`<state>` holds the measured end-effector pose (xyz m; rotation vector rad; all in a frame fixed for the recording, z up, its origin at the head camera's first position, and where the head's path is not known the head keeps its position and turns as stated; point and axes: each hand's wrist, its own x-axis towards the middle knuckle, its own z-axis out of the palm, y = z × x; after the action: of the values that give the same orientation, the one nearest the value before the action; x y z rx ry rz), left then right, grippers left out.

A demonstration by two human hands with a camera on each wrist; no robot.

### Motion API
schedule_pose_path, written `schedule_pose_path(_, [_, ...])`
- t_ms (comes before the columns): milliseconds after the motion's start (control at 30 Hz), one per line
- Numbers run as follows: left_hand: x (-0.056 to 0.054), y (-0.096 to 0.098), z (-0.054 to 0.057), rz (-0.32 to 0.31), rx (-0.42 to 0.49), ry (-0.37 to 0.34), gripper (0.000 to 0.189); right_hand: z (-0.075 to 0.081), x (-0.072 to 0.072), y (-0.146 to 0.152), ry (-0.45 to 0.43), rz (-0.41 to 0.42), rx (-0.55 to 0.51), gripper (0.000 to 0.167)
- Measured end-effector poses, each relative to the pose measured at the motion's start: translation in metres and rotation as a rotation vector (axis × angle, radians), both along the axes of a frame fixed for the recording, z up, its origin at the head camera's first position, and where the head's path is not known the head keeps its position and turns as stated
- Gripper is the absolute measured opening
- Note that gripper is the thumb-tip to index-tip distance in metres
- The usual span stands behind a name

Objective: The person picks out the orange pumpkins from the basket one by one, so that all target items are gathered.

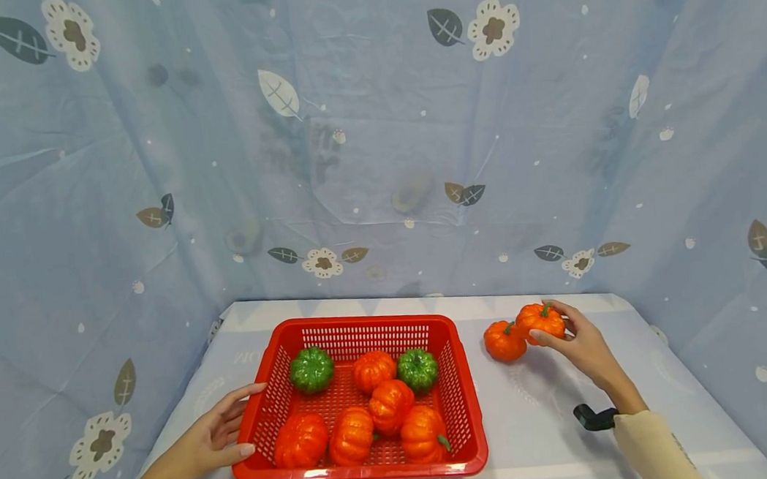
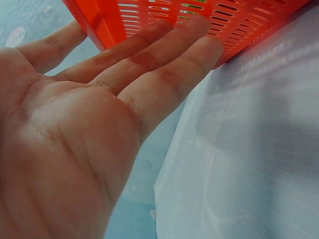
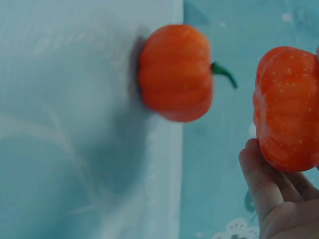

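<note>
My right hand [image 1: 584, 344] holds a small orange pumpkin [image 1: 539, 321] with a green stem between thumb and fingers, raised over the table. In the right wrist view this speckled pumpkin [image 3: 290, 109] sits at the right edge, against my fingers. A second orange pumpkin [image 1: 504, 341] stands on the table just left of it. My left hand [image 1: 205, 442] is at the left side of a red plastic basket [image 1: 358, 473], thumb and index fingertip right at its rim. The left wrist view shows the fingers [image 2: 164, 84] extended along the slotted basket wall.
Inside the basket lie several orange pumpkins [image 1: 351, 435] and two green ones, one at the back left [image 1: 312, 370], the other at the right [image 1: 418, 371]. A pale cloth covers the table [image 1: 527, 436]. Blue patterned curtains [image 1: 378, 159] stand behind and at both sides.
</note>
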<state>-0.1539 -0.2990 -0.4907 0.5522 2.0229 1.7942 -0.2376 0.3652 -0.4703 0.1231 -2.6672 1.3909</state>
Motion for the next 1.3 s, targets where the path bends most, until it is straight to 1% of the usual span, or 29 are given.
schedule_pose_path(300, [-0.001, 0.001, 0.001, 0.057, -0.055, -0.024, 0.077, -0.019, -0.008, 0.012, -0.056, -0.068, -0.025, 0.091])
schedule_pose_path(467, [-0.001, 0.002, 0.002, 0.071, -0.079, -0.018, 0.077, -0.025, -0.012, 0.016, -0.091, -0.103, -0.036, 0.095])
schedule_pose_path(567, [-0.001, 0.002, 0.002, 0.074, -0.083, -0.016, 0.077, -0.030, -0.015, 0.018, -0.110, -0.116, -0.030, 0.097])
schedule_pose_path(700, [-0.001, 0.003, 0.003, 0.083, -0.089, -0.036, 0.078, -0.038, -0.018, 0.023, -0.125, -0.136, -0.011, 0.099])
schedule_pose_path(900, [0.002, 0.002, 0.005, 0.102, -0.110, -0.059, 0.077, -0.052, -0.020, 0.028, -0.177, -0.147, 0.010, 0.101])
schedule_pose_path(1100, [0.000, 0.003, 0.004, 0.101, -0.098, -0.054, 0.078, -0.056, -0.021, 0.030, -0.165, -0.170, 0.019, 0.102])
schedule_pose_path(1300, [0.000, 0.004, 0.003, 0.104, -0.098, -0.070, 0.079, -0.055, -0.020, 0.028, -0.220, -0.146, 0.012, 0.103])
